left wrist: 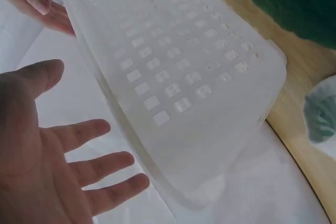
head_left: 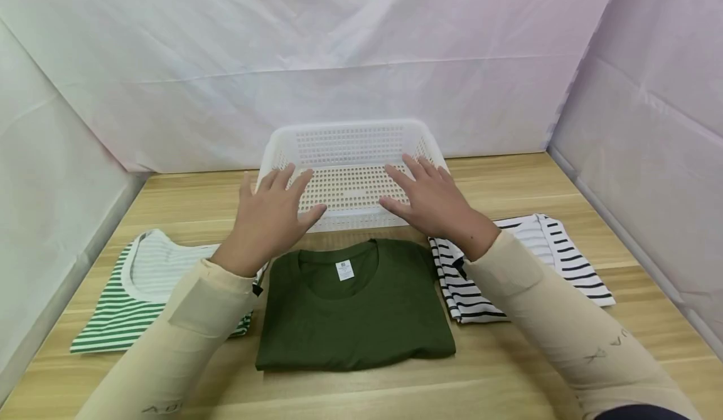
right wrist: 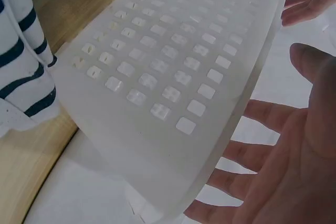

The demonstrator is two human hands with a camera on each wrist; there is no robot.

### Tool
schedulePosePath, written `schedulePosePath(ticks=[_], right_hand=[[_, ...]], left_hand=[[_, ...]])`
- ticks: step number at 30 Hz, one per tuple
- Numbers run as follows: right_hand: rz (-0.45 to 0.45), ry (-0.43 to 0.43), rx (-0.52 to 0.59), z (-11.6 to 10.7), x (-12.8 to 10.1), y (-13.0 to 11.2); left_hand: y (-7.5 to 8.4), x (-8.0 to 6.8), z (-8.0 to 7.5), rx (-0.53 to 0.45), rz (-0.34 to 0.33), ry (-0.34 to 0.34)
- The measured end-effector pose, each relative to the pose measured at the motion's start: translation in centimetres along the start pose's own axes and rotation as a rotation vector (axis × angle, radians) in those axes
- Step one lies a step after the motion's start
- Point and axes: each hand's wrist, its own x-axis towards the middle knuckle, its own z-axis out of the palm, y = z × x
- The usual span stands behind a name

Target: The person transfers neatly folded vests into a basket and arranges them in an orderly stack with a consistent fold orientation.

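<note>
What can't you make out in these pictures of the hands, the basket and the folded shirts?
- Head view: whether the left hand and right hand touch the white basket or hover.
- Head view: the green shirt label's print, too small.
- Head view: sleeves hide parts of the green striped shirt and black striped shirt.

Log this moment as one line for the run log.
left hand open over basket | right hand open over basket | green shirt folded, untouched
</note>
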Motion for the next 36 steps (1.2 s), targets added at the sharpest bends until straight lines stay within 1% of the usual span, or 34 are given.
schedulePosePath(ticks=[1,2,3,5,7,8,9,10,11,12,13,15,16,17,18,19,22,25,30,33,36], right_hand=[[-0.016,0.03,0.008,0.1,-0.1,0.0],[-0.03,0.069,0.019,0.1,-0.4,-0.1],[-0.047,0.115,0.033,0.1,-0.6,-0.2],[-0.081,0.215,0.071,0.1,-1.4,-0.3],[-0.115,0.281,0.114,0.0,-2.3,-0.6],[-0.128,0.287,0.129,0.0,-2.8,-0.7],[-0.14,0.276,0.14,-0.1,-3.2,-0.9],[-0.153,0.255,0.149,0.0,-3.6,-1.1],[-0.161,0.222,0.153,0.1,-4.0,-1.2],[-0.165,0.181,0.153,0.3,-4.2,-1.3],[-0.167,0.138,0.149,0.5,-4.4,-1.3],[-0.158,0.055,0.14,1.0,-4.6,-1.1],[-0.152,0.02,0.133,1.3,-4.7,-0.8],[-0.141,-0.019,0.127,1.6,-4.8,-0.6],[-0.133,-0.055,0.122,1.9,-4.9,-0.3],[-0.125,-0.085,0.116,2.2,-4.9,0.0],[-0.102,-0.143,0.096,2.8,-5.2,0.8],[-0.086,-0.159,0.083,3.4,-5.3,1.4],[-0.076,-0.197,0.074,4.5,-5.4,2.0],[-0.093,-0.23,0.07,5.1,-5.4,2.4],[-0.107,-0.245,0.059,5.1,-5.2,2.7]], left_hand=[[0.1,-0.2,0.0,-0.009,0.011,0.041],[0.2,-0.3,0.1,-0.018,0.029,0.099],[0.2,-0.5,0.1,-0.033,0.051,0.166],[0.5,-0.9,0.1,-0.063,0.116,0.321],[0.8,-1.4,0.1,-0.101,0.188,0.451],[1.0,-1.6,0.0,-0.115,0.221,0.49],[1.2,-2.0,-0.1,-0.131,0.25,0.501],[1.2,-2.2,-0.1,-0.141,0.285,0.498],[1.3,-2.5,-0.1,-0.15,0.323,0.476],[1.2,-2.8,0.0,-0.152,0.368,0.44],[1.1,-3.1,0.1,-0.151,0.416,0.39],[0.8,-3.6,0.6,-0.149,0.491,0.264],[0.5,-3.8,1.0,-0.144,0.516,0.203],[0.3,-4.0,1.3,-0.139,0.525,0.139],[0.1,-4.2,1.6,-0.136,0.518,0.079],[0.0,-4.4,1.9,-0.132,0.496,0.025],[-0.5,-4.9,2.5,-0.104,0.404,-0.083],[-0.9,-5.0,2.9,-0.073,0.332,-0.156],[-1.5,-5.3,3.8,-0.018,0.249,-0.292],[-1.7,-5.3,4.2,-0.015,0.206,-0.345],[-1.8,-5.3,4.2,-0.023,0.179,-0.351]])
